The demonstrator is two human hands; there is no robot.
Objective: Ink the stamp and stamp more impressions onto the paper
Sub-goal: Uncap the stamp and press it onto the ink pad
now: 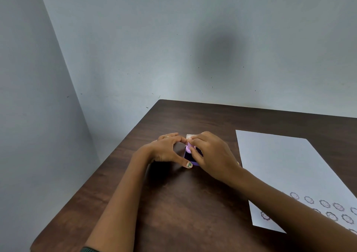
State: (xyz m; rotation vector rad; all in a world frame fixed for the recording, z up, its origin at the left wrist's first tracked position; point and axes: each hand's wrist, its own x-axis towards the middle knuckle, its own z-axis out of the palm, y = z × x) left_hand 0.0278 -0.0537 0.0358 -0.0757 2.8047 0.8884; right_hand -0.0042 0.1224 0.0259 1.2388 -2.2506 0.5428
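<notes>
The lilac stamp [189, 147] stands on the dark ink pad [191, 156] near the table's [193, 203] middle, pinched by the right hand [212, 155] to load ink, while the left hand [168, 151] grips the pad's edge, seemingly steadying it, the paper [286, 166] waiting rightward.

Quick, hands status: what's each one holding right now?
Left hand: fingers and thumb curled around the ink pad, steadying it.
Right hand: pinching the purple stamp, pressed onto the pad.
</notes>
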